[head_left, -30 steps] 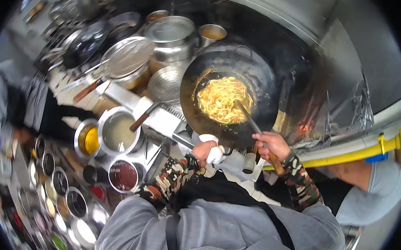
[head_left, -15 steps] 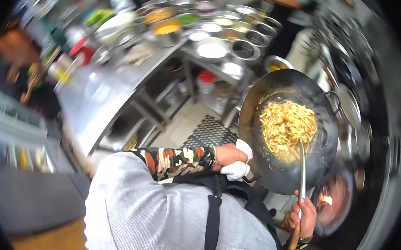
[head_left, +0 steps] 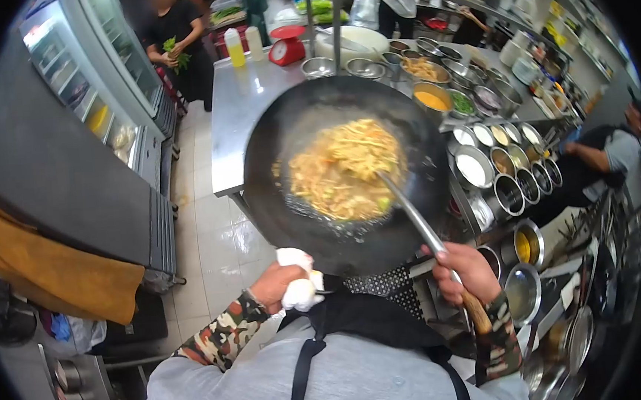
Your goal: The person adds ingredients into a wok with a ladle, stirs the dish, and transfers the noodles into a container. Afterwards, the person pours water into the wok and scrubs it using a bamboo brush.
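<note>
The left hand (head_left: 274, 286) curls firmly round a white cloth (head_left: 298, 294) at the wok's (head_left: 323, 244) near-left edge; the right hand (head_left: 465, 273) has its fingers wrapped about the ladle (head_left: 414, 213). The wok, before the steel table's (head_left: 229, 150) near edge, looks heavy and hot, best gripped through cloth; its noodles (head_left: 361, 149) look soft, slippery.

Red scale (head_left: 287, 51) & two btls (head_left: 235, 48) (one w/ yellow contents) stand on steel tbl (head_left: 235, 128), glass-door fridge (head_left: 78, 84) at L.
</note>
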Tool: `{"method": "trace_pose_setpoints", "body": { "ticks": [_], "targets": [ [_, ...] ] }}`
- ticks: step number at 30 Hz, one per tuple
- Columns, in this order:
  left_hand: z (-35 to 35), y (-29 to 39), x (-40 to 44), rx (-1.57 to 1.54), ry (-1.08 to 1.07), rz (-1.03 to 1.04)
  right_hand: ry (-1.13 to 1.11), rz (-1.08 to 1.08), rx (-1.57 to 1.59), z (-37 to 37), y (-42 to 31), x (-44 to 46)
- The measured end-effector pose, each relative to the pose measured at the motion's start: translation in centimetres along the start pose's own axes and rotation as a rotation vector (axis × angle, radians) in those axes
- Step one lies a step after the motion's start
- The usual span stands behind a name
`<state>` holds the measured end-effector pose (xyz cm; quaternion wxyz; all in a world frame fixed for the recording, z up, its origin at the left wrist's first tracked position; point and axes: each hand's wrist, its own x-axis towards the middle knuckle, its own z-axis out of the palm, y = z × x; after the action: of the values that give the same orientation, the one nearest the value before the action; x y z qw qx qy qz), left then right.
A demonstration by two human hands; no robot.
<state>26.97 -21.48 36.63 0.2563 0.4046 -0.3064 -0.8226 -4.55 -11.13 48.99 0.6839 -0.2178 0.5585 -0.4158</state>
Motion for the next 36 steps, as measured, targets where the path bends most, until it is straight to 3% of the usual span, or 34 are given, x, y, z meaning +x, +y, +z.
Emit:
{"method": "trace_pose_setpoints", "body": {
  "ticks": [6, 15, 24, 31, 36],
  "targets": [
    [-7.8, 0.5, -5.6, -0.188, 0.179, 0.202, -0.258, 0.121, -0.091, 10.1, -3.3, 7.1],
    [-14.0, 10.2, 4.8, -0.329, 0.272, 0.364, -0.288, 0.141, -0.353, 15.9, -14.3, 20.2],
    [-17.6, 17.3, 15.9, -0.307, 0.343, 0.558, -0.238, 0.130, -0.399, 16.3, -20.2, 23.6],
    [-20.3, 20.6, 22.0, -0.282, 0.417, 0.684, -0.230, 0.130, -0.446, 13.5, -20.1, 25.8],
    [-20.3, 20.9, 24.1, -0.300, 0.502, 0.660, -0.183, 0.111, -0.567, 11.7, -18.5, 26.3]
  ]
}}
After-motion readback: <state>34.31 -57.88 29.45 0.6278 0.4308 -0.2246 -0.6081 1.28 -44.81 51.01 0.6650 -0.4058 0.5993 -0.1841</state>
